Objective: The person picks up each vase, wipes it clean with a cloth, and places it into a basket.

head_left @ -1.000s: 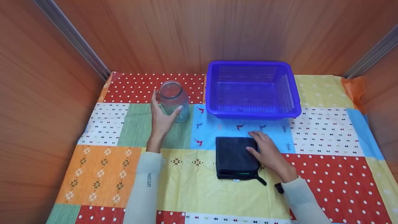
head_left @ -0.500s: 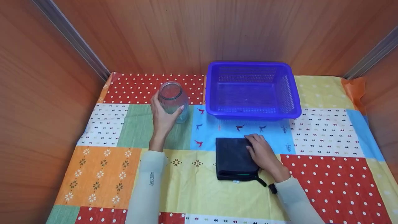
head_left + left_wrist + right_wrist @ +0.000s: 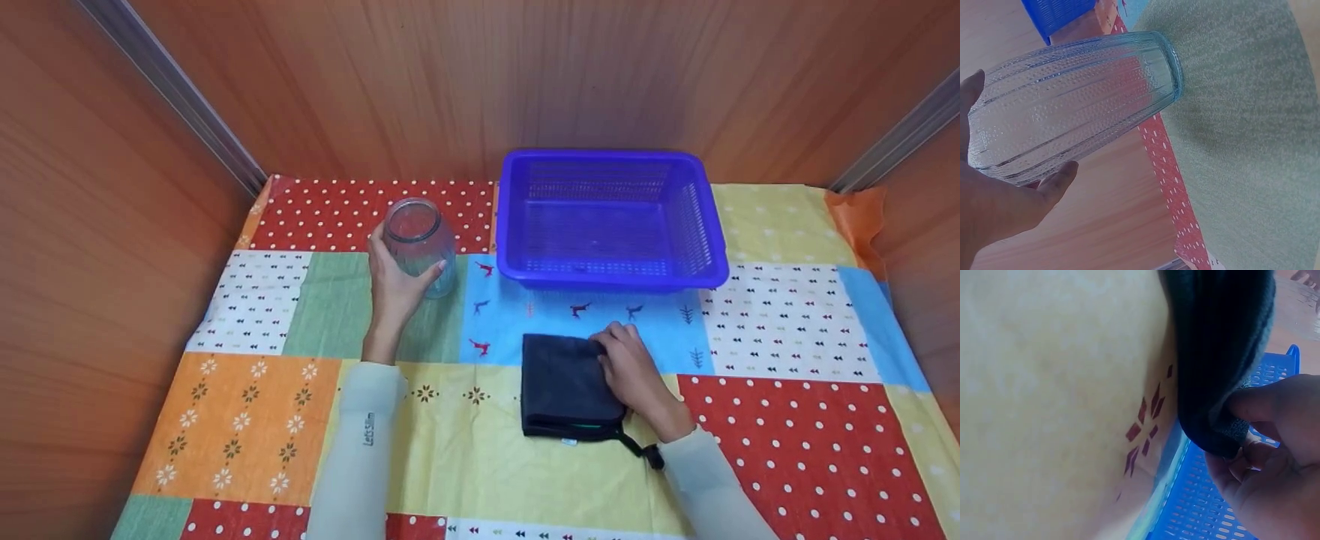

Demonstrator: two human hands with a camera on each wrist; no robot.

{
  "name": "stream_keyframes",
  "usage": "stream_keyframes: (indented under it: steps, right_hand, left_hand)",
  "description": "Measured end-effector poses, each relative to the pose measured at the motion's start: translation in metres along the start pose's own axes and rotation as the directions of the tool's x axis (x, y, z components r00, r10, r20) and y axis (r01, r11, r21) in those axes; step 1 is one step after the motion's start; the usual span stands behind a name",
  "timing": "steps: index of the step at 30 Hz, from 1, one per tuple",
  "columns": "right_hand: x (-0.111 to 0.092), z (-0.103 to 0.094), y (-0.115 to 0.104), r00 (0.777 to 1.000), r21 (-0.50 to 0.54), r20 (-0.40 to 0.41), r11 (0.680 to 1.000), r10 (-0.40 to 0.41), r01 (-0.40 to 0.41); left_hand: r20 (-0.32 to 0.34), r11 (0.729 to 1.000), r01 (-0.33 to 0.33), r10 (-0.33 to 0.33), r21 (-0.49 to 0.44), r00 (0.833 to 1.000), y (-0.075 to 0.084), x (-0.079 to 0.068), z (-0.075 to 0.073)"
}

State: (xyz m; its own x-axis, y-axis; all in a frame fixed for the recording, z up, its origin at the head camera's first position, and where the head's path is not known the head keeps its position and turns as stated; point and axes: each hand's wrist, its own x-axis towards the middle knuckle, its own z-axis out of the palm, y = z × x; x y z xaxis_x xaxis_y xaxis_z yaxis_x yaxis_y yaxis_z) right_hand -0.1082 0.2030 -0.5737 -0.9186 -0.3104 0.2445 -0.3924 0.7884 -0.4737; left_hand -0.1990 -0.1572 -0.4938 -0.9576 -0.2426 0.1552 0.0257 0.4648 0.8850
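Observation:
A clear, ribbed glass jar (image 3: 418,253) stands upright and without a lid on the green patch of the tablecloth. My left hand (image 3: 394,294) grips it from the left, thumb on the near side and fingers round the far side, as the left wrist view also shows on the jar (image 3: 1084,93). At the middle right lies a folded black cloth (image 3: 564,382) with a loop and a small white tag. My right hand (image 3: 639,381) pinches its upper right edge. In the right wrist view, thumb and fingers hold the fold of the cloth (image 3: 1216,343).
A purple plastic basket (image 3: 611,282) with slotted walls stands behind the cloth, to the right of the jar. Patchwork tablecloth (image 3: 517,480) covers the table. Wooden panels (image 3: 420,90) close off the back and both sides.
My right hand has shifted slightly left, and its straighter fingers have curled to pinch the cloth's edge. My left hand has closed more snugly round the jar, which stays in place.

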Motion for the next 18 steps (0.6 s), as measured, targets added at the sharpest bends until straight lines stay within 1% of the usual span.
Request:
stream_keyframes:
  steps: [3,7,9,13,15,18]
  right_hand:
    - [-0.002,-0.002,-0.002,1.000,0.007,-0.028,1.000,-0.011,0.011]
    - [-0.007,-0.008,-0.005,0.996,0.032,-0.086,0.999,-0.015,0.018]
    - [-0.009,-0.011,-0.007,0.992,0.048,-0.125,0.998,-0.021,0.027]
    - [-0.010,-0.017,-0.011,0.980,0.079,-0.193,0.994,-0.055,0.072]
    - [-0.011,-0.020,-0.015,0.973,0.090,-0.218,0.992,-0.069,0.090]
    - [-0.011,-0.024,-0.021,0.968,0.117,-0.243,0.989,-0.062,0.092]
  left_hand:
    - [0.000,1.000,0.010,-0.010,-0.006,1.000,0.001,0.001,0.001]
    - [0.010,1.000,0.025,-0.025,0.002,1.000,0.002,0.002,0.001]
    - [0.011,1.000,0.023,-0.023,0.009,1.000,0.002,0.002,0.000]
    - [0.007,1.000,0.009,-0.009,0.021,1.000,0.002,0.004,-0.001]
    - [0.005,1.000,0.003,-0.003,0.022,1.000,0.001,0.005,-0.002]
    - [0.000,1.000,0.002,-0.002,0.022,1.000,-0.001,0.006,-0.003]
